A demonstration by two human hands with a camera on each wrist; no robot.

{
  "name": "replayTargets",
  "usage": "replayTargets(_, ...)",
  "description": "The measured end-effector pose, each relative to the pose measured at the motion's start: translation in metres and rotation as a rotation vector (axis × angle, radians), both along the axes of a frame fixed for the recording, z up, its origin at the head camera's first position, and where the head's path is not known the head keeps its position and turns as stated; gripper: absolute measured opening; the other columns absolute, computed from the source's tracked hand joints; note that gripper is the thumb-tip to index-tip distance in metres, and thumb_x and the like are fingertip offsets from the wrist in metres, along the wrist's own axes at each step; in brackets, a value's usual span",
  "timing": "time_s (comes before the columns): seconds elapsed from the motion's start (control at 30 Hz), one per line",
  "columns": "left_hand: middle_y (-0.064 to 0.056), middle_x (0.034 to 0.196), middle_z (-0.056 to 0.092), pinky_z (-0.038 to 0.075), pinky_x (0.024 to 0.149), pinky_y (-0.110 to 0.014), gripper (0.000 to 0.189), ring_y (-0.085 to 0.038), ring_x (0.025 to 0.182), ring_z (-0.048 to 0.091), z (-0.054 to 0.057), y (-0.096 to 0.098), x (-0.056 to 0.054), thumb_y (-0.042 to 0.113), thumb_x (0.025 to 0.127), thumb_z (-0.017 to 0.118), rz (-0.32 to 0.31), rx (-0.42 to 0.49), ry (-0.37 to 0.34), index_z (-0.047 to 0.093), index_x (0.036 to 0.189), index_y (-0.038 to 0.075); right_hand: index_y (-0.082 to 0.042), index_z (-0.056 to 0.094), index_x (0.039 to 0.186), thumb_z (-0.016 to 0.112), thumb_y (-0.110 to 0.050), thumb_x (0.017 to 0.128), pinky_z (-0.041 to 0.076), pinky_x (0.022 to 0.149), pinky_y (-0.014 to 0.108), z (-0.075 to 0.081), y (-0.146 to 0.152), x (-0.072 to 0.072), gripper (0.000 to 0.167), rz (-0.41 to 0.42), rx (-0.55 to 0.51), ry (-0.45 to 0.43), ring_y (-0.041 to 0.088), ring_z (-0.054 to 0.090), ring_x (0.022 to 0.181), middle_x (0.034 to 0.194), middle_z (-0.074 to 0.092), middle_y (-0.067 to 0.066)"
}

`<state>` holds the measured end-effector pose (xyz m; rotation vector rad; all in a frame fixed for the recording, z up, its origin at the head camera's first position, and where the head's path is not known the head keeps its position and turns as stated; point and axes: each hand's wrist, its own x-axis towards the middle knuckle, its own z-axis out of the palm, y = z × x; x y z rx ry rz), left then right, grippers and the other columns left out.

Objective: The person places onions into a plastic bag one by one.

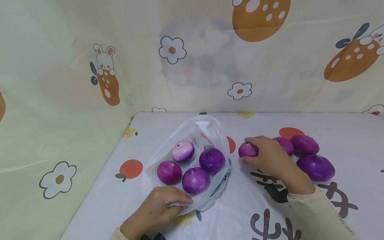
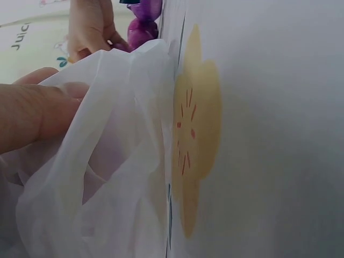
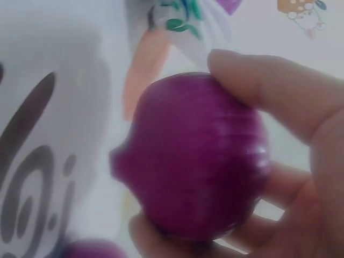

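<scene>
My right hand (image 1: 271, 158) grips a purple onion (image 1: 247, 150) between thumb and fingers, to the right of a clear plastic bag (image 1: 220, 131). In the right wrist view the onion (image 3: 199, 156) fills the middle, its pointed tip toward the left. With thumb and fingers my left hand (image 1: 159, 206) pinches the near edge of the bag. Inside the bag lie several onions (image 1: 196, 180), one of them paler (image 1: 183, 150). The left wrist view has the thumb (image 2: 32, 115) against the thin plastic (image 2: 118, 177); the fingertips behind it show only in part.
Right of my right hand lie more onions: a dark one (image 1: 316, 167), one behind it (image 1: 304, 144), and one partly hidden by the hand (image 1: 284, 145). A patterned cloth (image 1: 228, 220) covers the table. Printed curtains (image 1: 204, 66) stand behind and at the left.
</scene>
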<state>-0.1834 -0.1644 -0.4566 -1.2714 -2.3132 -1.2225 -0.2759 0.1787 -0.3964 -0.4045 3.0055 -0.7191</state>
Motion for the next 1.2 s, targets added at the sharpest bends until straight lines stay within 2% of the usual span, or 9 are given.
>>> replayTargets(0.17, 0.000, 0.095, 0.080, 0.058, 0.080, -0.017, 0.032, -0.010, 0.091, 0.075, 0.000, 0.000, 0.000, -0.016, 0.077, 0.075, -0.002, 0.013, -0.027, 0.082, 0.099, 0.007, 0.000, 0.056, 0.147, 0.083, -0.034, 0.086, 0.053, 0.096, 0.067, 0.005, -0.002, 0.004, 0.074, 0.008, -0.027, 0.014, 0.050, 0.057, 0.125, 0.143, 0.058, 0.029)
replayTargets(0.37, 0.000, 0.095, 0.080, 0.058, 0.081, -0.017, 0.033, -0.010, 0.091, 0.075, 0.000, 0.001, 0.000, -0.016, 0.077, 0.074, 0.000, 0.005, 0.004, 0.082, 0.100, 0.008, -0.005, 0.056, 0.148, 0.084, -0.038, 0.086, 0.055, 0.094, 0.066, 0.013, -0.007, 0.010, 0.075, 0.018, -0.043, 0.029, 0.048, 0.058, 0.124, 0.145, 0.057, 0.025)
replayTargets(0.5, 0.000, 0.095, 0.080, 0.058, 0.081, -0.017, 0.033, -0.010, 0.091, 0.075, 0.001, 0.001, 0.000, -0.016, 0.077, 0.075, 0.003, 0.007, -0.009, 0.082, 0.100, 0.008, -0.008, 0.057, 0.148, 0.083, -0.041, 0.086, 0.055, 0.093, 0.064, 0.017, -0.010, 0.014, 0.075, 0.032, -0.053, 0.042, 0.046, 0.058, 0.124, 0.145, 0.058, 0.022)
replayTargets(0.97, -0.001, 0.095, 0.080, 0.058, 0.083, -0.018, 0.031, -0.009, 0.093, 0.075, 0.001, 0.000, 0.001, -0.015, 0.077, 0.075, 0.013, 0.008, -0.066, 0.082, 0.098, 0.007, -0.009, 0.057, 0.149, 0.084, -0.037, 0.086, 0.058, 0.089, 0.063, 0.028, -0.017, 0.023, 0.074, 0.072, -0.082, 0.061, 0.046, 0.061, 0.120, 0.145, 0.059, 0.022)
replayTargets(1.2, 0.000, 0.095, 0.080, 0.058, 0.084, -0.018, 0.030, -0.009, 0.093, 0.075, 0.003, 0.000, 0.003, -0.014, 0.078, 0.075, 0.022, 0.004, -0.081, 0.082, 0.098, 0.008, -0.009, 0.059, 0.147, 0.086, -0.035, 0.085, 0.060, 0.087, 0.060, 0.034, -0.020, 0.030, 0.072, 0.108, -0.119, 0.105, 0.044, 0.062, 0.119, 0.143, 0.061, 0.019)
